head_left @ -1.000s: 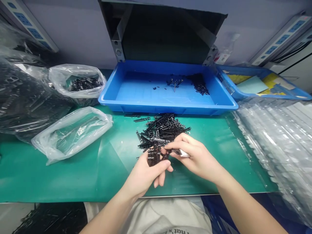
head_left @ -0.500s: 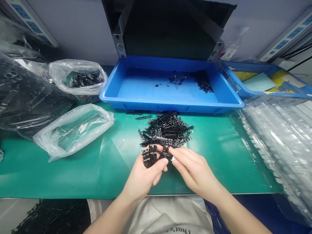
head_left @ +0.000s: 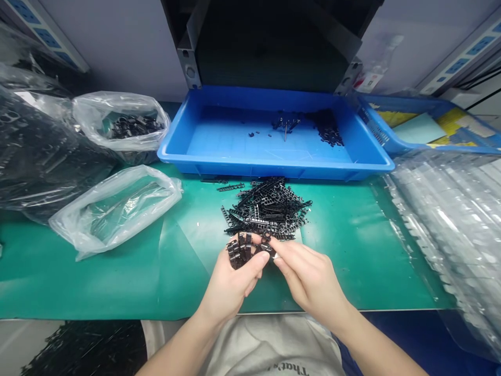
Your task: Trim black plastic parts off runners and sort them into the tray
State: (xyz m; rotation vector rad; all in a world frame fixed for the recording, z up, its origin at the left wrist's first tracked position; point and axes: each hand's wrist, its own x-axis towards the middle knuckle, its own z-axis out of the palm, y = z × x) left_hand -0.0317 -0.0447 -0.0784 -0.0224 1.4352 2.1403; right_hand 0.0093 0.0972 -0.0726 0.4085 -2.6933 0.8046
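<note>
Over a green work surface point(head_left: 364, 235), the left hand point(head_left: 230, 284) grasps a bunch of black plastic parts point(head_left: 239, 251); the right hand point(head_left: 309, 274) pinches a small, mostly hidden white object point(head_left: 276, 256) at the bunch's right end. Just beyond lies a heap of black slotted strips point(head_left: 270, 206); farther, a blue tray point(head_left: 219, 136) holds loose black pieces point(head_left: 329, 128).
</note>
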